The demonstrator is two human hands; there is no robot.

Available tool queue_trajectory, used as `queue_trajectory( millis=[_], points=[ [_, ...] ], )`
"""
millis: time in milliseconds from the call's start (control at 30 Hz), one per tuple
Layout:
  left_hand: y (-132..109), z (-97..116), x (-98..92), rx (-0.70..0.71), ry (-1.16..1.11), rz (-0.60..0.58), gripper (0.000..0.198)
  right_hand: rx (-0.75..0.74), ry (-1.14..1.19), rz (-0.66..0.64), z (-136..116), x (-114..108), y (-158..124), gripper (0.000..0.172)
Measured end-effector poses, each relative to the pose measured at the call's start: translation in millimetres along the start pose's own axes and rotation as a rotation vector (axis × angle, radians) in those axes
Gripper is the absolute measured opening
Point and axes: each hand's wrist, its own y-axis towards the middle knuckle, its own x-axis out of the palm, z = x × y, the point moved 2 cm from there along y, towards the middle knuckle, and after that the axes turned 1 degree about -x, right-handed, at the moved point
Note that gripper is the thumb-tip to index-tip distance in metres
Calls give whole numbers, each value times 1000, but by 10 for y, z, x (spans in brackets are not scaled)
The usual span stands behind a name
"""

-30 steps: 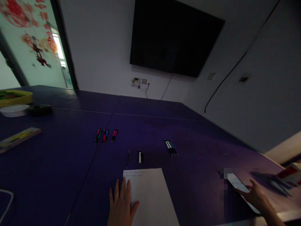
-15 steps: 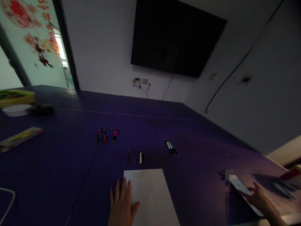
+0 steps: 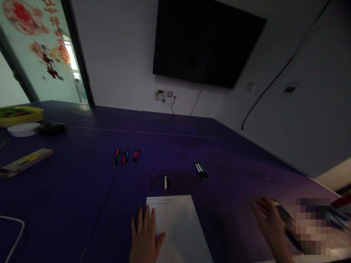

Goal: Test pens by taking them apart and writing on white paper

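Note:
My left hand (image 3: 145, 235) lies flat, fingers spread, on the left edge of a white sheet of paper (image 3: 179, 228) with lines of writing at its top. My right hand (image 3: 270, 226) is raised beside a dark phone (image 3: 286, 215) lying on the table at the right; motion smears its fingers, and I cannot make out anything in them. Beyond the paper's top edge lie a thin pen refill (image 3: 151, 183) and a short white-and-black pen part (image 3: 165, 181). Three pens (image 3: 202, 171) rest side by side farther right. Several coloured pens (image 3: 126, 158) lie in small groups at the left.
On the purple table (image 3: 170, 149), a flat box (image 3: 27, 162), a white bowl (image 3: 24, 129), a dark round dish (image 3: 52, 128) and a yellow basket (image 3: 30, 115) stand at the left. A white cable (image 3: 20, 230) curves at lower left. A television (image 3: 205, 44) hangs on the wall.
My right hand has moved left, off the phone's screen, and the screen has gone from bright to dark. My left hand stays flat on the paper.

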Motion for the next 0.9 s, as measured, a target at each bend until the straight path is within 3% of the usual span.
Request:
queue_trajectory(
  millis=[133, 200, 267, 333, 467, 633, 767, 900],
  points=[
    [18, 3, -20, 21, 25, 34, 57, -312, 248, -522, -1172, 648, -757, 31],
    [21, 5, -11, 8, 27, 27, 56, -440, 282, -649, -1607, 900, -995, 29],
    [19, 13, 1, -6, 18, -3, 56, -534, 287, -712, -1870, 1105, -1105, 30],
    [21, 22, -4, -19, 5, -47, 56, -564, 250, -720, -1963, 1275, -1129, 32],
    [146, -24, -140, -18, -39, -174, 51, -541, 194, -676, -1870, 1504, -1154, 46],
    [706, -319, -359, -94, -146, -323, 36, -536, 195, -609, -1761, 1592, -1243, 58],
    [1154, -519, -266, -221, -194, -356, 31, -536, 188, -610, -1774, 1596, -1255, 60],
    [1298, -494, -74, -268, -247, -435, 29, -549, 192, -619, -1805, 1589, -1264, 63]
  ],
)
